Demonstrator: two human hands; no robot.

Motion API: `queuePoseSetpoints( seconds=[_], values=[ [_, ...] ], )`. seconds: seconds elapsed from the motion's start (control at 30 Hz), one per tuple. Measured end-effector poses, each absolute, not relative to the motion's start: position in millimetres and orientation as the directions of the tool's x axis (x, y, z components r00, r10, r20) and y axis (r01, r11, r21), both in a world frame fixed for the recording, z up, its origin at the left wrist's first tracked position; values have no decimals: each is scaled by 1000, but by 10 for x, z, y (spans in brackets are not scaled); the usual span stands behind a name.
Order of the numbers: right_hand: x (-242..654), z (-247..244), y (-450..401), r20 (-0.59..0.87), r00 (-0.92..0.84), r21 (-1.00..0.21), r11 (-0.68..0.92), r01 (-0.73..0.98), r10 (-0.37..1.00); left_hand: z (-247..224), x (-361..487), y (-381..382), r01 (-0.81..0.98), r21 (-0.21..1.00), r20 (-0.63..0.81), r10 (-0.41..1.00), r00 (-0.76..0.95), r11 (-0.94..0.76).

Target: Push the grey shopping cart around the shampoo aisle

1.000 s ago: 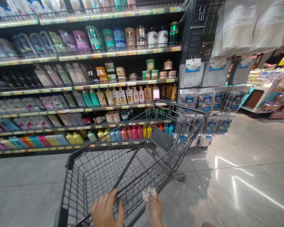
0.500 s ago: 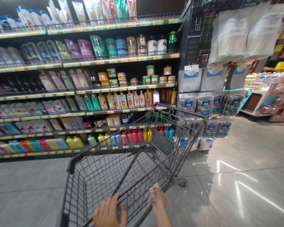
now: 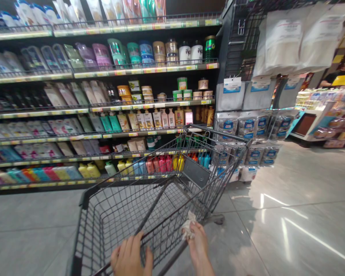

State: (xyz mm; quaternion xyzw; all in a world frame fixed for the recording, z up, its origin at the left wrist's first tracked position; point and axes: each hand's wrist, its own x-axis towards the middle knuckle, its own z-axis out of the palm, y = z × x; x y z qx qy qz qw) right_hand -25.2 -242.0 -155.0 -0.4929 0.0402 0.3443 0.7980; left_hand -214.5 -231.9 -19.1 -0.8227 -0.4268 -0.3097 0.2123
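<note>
A: Start closest, with the hands. Gripping anything on the left?

B: Resting the left hand (image 3: 130, 255) over the near top rail of the dark grey wire-mesh shopping cart (image 3: 155, 206), with fingers loosely bent and thumb held apart. Can't tell how firmly, with the palm side hidden.

A: And on the right?

B: Pinching a crumpled white piece of cloth or tissue (image 3: 189, 226) in the right hand (image 3: 199, 239), closed up between thumb and fingers. Holding it outside the cart's near side, at the upper end of the dark lower frame bar (image 3: 174, 261). Can't tell whether pressing it against the metal.

A: Look farther along the cart.

B: Note a flat dark grey plastic panel (image 3: 196, 171) at the far end, just below the handle.

A: Beneath?

B: See a glossy grey tiled floor (image 3: 31, 226), streaked with reflected light at right.

A: Now past the cart.

B: Find a tall black shelving unit (image 3: 161, 102) lined with price strips. Count among its goods colourful pump bottles (image 3: 161, 164) down low and stacked round tubs (image 3: 146, 53) higher up. Spot clear packs with blue labels (image 3: 248, 128) hanging off its right end.

A: Farthest?

B: Make out a white-edged counter with a brown panel (image 3: 308, 124), loaded with packaged goods.
</note>
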Motion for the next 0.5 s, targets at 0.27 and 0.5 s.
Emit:
queuePoseSetpoints(
  seconds=[0.27, 0.5],
  values=[
    [-457, -1525, -2532, 168, 906, -982, 147, 119, 389, 69, -1826, -2489, 928, 2, 556, 772, 310, -374],
    [-648, -1574, -2631, 317, 791, -949, 172, 266, 524, -74, -1803, -2376, 883, -13, 561, 727, 395, -469]
  ],
)
